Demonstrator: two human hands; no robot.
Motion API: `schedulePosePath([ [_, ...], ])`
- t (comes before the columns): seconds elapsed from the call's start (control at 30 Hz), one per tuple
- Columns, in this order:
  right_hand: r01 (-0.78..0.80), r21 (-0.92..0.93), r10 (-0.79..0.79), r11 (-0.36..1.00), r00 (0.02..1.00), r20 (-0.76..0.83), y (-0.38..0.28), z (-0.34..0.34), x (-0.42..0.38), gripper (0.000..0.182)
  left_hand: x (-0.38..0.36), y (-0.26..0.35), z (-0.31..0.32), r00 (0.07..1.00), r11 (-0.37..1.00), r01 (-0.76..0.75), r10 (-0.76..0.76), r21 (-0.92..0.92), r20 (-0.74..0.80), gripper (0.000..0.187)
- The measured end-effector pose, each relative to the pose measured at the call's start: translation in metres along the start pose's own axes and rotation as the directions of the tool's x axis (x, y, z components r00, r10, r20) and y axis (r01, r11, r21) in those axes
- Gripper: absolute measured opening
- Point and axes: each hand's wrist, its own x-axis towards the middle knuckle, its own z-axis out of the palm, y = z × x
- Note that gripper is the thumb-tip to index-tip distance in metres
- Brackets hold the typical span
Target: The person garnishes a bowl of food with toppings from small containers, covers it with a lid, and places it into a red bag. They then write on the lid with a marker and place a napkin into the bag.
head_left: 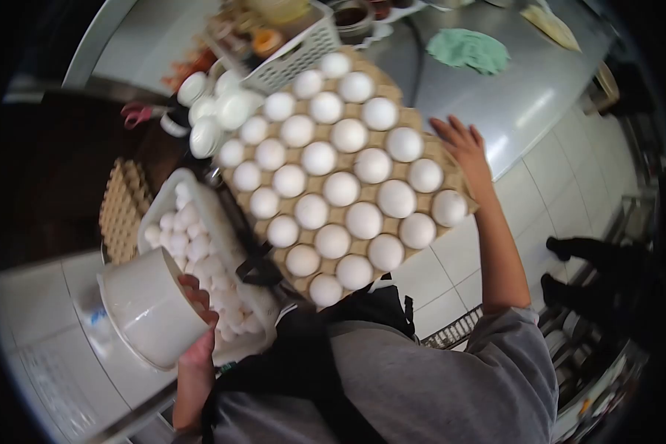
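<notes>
Left hand [198, 333] holds white bucket [149, 307] beside illegible blue marking [98, 317].

Left hand [202, 325] low, fingers [194, 294] curled, right arm [502, 255] reaching forward, right hand [464, 148] partly open

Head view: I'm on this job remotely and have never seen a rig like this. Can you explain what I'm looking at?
There is no robot here. A person works bare-handed, and the one picture comes from a camera on their head, looking down, so their own body fills the bottom.

The left hand holds a white tub tilted on its side, by a bin of white eggs. The right hand, fingers spread, is at the edge of a cardboard tray of white eggs; what supports the tray is hard to tell. Beyond, a green cloth lies on a metal table.
</notes>
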Motion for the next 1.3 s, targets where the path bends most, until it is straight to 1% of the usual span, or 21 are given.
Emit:
schedulePosePath([
  [0.17,-0.104,0.091,0.108,0.990,0.993,-0.039,-0.006,0.003,0.006,0.040,-0.028,0.030,-0.007,0.990,0.991,-0.082,0.093,-0.102,0.109,0.058],
  [0.3,-0.153,0.265,0.191,0.952,0.973,-0.127,-0.016,-0.003,0.008,0.035,-0.058,0.050,-0.013,0.964,0.970,-0.176,0.205,-0.169,0.167,0.060],
  [0.37,-0.059,0.233,0.108,0.971,0.974,-0.199,-0.005,0.011,0.006,0.036,-0.074,0.063,-0.019,0.941,0.961,-0.208,0.247,-0.183,0.232,0.062],
  [0.43,-0.089,0.278,0.152,0.957,0.965,-0.215,-0.006,0.016,0.005,0.040,-0.088,0.074,-0.026,0.920,0.946,-0.236,0.291,-0.221,0.263,0.064],
  [0.5,-0.016,0.235,0.080,0.972,0.960,-0.269,-0.008,0.016,0.003,0.040,-0.105,0.084,-0.031,0.888,0.928,-0.303,0.357,-0.216,0.290,0.065],
  [0.53,-0.129,0.735,0.295,0.666,0.950,-0.100,-0.007,0.022,0.003,0.040,-0.113,0.088,-0.035,0.878,0.917,-0.323,0.382,-0.233,0.288,0.065],
  [0.63,0.021,0.481,0.185,0.876,0.908,-0.375,-0.002,0.025,-0.007,0.034,-0.138,0.103,-0.050,0.845,0.885,-0.378,0.449,-0.270,0.289,0.067],
  [0.67,0.033,0.473,0.168,0.881,0.911,-0.377,0.008,0.028,-0.011,0.034,-0.146,0.108,-0.057,0.836,0.874,-0.399,0.471,-0.277,0.282,0.069],
  [0.73,-0.101,0.826,0.450,0.554,0.871,-0.195,0.020,0.032,-0.020,0.033,-0.163,0.118,-0.069,0.820,0.856,-0.425,0.502,-0.296,0.276,0.071],
  [0.83,-0.081,0.881,0.543,0.466,0.812,-0.212,-0.001,0.030,-0.042,0.036,-0.187,0.136,-0.088,0.796,0.817,-0.476,0.557,-0.325,0.234,0.074],
  [0.87,-0.075,0.876,0.536,0.476,0.815,-0.222,-0.007,0.031,-0.052,0.036,-0.194,0.144,-0.096,0.784,0.802,-0.487,0.576,-0.345,0.232,0.074],
  [0.93,-0.310,0.501,0.511,0.808,0.792,-0.333,-0.019,0.032,-0.074,0.040,-0.207,0.162,-0.113,0.769,0.784,-0.493,0.595,-0.378,0.232,0.073],
  [1.0,-0.362,0.514,0.607,0.778,0.647,-0.462,-0.044,0.038,-0.101,0.040,-0.220,0.183,-0.130,0.726,0.758,-0.611,0.651,-0.226,0.221,0.070],
  [1.03,-0.441,0.465,0.635,0.768,0.626,-0.454,-0.055,0.039,-0.117,0.037,-0.228,0.194,-0.144,0.718,0.751,-0.614,0.659,-0.241,0.223,0.070],
  [1.07,-0.515,0.414,0.661,0.751,0.602,-0.448,-0.061,0.041,-0.134,0.035,-0.236,0.206,-0.160,0.674,0.684,-0.723,0.729,-0.091,0.119,0.066],
  [1.1,-0.543,0.489,0.731,0.682,0.504,-0.460,-0.056,0.060,-0.154,0.024,-0.241,0.216,-0.172,0.605,0.602,-0.795,0.796,0.070,0.024,0.063],
  [1.13,-0.637,0.655,0.886,0.407,0.449,-0.113,-0.044,0.067,-0.175,0.017,-0.243,0.222,-0.179,0.610,0.600,-0.791,0.790,0.121,0.063,0.064],
  [1.17,-0.655,0.731,0.876,0.193,0.450,0.173,-0.068,0.065,-0.192,0.017,-0.244,0.229,-0.185,0.603,0.595,-0.797,0.796,0.102,0.063,0.064],
  [1.2,-0.580,0.793,0.887,0.188,0.446,0.116,-0.131,0.070,-0.194,0.018,-0.244,0.235,-0.191,0.618,0.610,-0.785,0.782,0.106,0.077,0.064],
  [1.27,-0.573,0.771,0.698,0.277,0.672,0.249,-0.245,0.054,-0.197,0.016,-0.244,0.246,-0.206,0.624,0.617,-0.781,0.777,0.093,0.084,0.065],
  [1.3,-0.566,0.804,0.612,0.185,0.706,0.356,-0.301,0.040,-0.191,0.018,-0.242,0.251,-0.218,0.659,0.658,-0.751,0.745,0.047,0.099,0.066],
])
